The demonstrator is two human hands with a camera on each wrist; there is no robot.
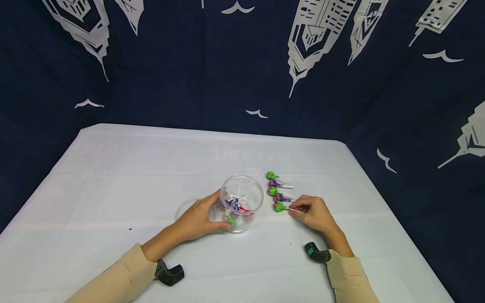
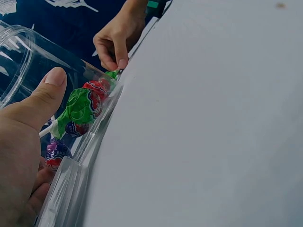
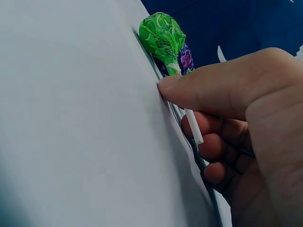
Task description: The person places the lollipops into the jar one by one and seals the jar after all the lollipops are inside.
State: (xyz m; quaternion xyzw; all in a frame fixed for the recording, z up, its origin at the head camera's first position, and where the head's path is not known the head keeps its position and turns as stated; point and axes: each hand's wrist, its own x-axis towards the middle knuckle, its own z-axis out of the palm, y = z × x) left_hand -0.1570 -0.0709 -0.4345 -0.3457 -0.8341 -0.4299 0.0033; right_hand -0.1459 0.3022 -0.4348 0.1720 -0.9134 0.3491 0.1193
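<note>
My left hand (image 1: 197,219) grips a clear plastic jar (image 1: 242,228) that stands upright on the white table, the thumb in front and the fingers round its far side. Inside the jar are several lollipops in green, red and purple wrappers, some sticks pointing up. To its right, several lollipops lie in a row, sticks toward the right. My right hand (image 1: 316,214) pinches the white stick of the nearest one, a green-wrapped lollipop (image 3: 163,40), between thumb and forefinger. A purple wrapper (image 3: 187,57) shows just behind it in the right wrist view.
A clear round lid (image 2: 66,194) lies on the table beside the jar, partly behind the left hand. At the back and sides hangs a dark blue cloth (image 1: 182,75) with white building prints. Black bands (image 1: 169,273) sit at both wrists.
</note>
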